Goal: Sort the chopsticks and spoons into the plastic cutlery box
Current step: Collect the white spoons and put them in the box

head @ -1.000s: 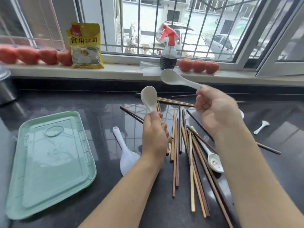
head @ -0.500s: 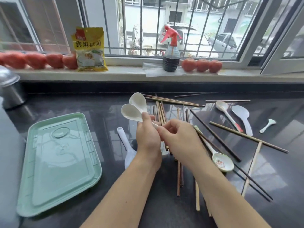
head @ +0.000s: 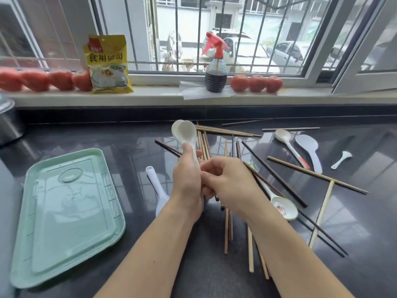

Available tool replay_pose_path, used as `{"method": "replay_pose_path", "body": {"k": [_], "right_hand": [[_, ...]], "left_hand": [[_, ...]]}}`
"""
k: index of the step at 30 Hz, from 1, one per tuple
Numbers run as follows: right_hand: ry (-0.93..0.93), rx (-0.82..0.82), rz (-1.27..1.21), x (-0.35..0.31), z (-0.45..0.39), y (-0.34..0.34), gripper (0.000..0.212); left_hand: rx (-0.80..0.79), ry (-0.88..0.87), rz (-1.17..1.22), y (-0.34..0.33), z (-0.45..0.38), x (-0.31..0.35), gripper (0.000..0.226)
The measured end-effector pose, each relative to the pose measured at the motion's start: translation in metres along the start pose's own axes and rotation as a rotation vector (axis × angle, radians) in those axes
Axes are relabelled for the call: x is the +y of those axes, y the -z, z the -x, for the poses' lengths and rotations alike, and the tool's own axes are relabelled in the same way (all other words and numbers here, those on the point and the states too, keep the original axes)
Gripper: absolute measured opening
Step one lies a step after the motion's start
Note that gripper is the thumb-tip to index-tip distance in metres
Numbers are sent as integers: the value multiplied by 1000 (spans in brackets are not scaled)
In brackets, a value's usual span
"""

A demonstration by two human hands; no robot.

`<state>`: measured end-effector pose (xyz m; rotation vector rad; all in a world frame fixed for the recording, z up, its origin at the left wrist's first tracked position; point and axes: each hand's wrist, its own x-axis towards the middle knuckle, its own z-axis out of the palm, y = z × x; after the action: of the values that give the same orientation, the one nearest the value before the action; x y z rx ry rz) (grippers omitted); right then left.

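Dark glossy table (head: 86, 138) under a barred window. Left hand (head: 187, 179) grips two stacked white spoons (head: 185, 134) by their handles, fingers curled round them, bowls up above the chopsticks (head: 227, 222) scattered centre-right. Right hand (head: 227, 181) touches the left hand at the handle ends, fingers curled; can't tell if it holds them. Green cutlery box (head: 64, 216) lies closed, well left. More spoons (head: 285, 138) lie far right.

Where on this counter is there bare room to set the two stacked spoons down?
Bare counter lies between the green box and the chopsticks, and behind the box. The right side is crowded with chopsticks and loose spoons.
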<state>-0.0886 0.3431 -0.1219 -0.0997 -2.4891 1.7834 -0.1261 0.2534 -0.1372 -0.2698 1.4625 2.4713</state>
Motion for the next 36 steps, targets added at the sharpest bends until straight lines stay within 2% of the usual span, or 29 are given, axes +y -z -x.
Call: {"method": "replay_pose_path", "body": {"k": [4, 8, 12, 16, 18, 20, 23, 25, 27, 29, 32, 34, 36], "right_hand": [[-4, 32, 21, 0, 1, -2, 11], [-34, 72, 12, 0, 1, 1, 5], [-81, 69, -5, -2, 1, 6, 17], [-89, 85, 136, -2, 0, 10, 23], [-21, 100, 247, -3, 1, 10, 23], [73, 167, 296, -5, 2, 14, 20], [120, 406, 173, -12, 0, 47, 17], [40, 558, 215, -9, -12, 87, 18], [-144, 624, 512, 12, -30, 140, 20], [-397, 596, 801, 45, -46, 191, 26], [-708, 559, 976, 99, -57, 247, 48], [-736, 573, 1007, 118, -56, 258, 51], [-632, 665, 1065, 119, -48, 253, 39]], "left_hand": [[13, -63, -87, -2, 1, -5, 43], [0, -51, -97, -3, 2, -6, 40], [-21, -44, -97, -2, 1, -7, 37], [-1, -104, -184, -4, 2, -10, 38], [21, -118, -180, -4, 3, -10, 38], [8, -121, -130, -5, 3, -10, 38], [-45, -137, -111, -9, 9, -10, 32], [-96, -151, -150, -12, 15, -11, 32], [-151, -161, -194, -16, 20, -16, 31], [-193, -176, -235, -20, 24, -22, 28], [-222, -185, -260, -24, 28, -26, 28], [-221, -181, -262, -23, 28, -27, 28], [-224, -184, -255, -23, 30, -26, 28]]}}
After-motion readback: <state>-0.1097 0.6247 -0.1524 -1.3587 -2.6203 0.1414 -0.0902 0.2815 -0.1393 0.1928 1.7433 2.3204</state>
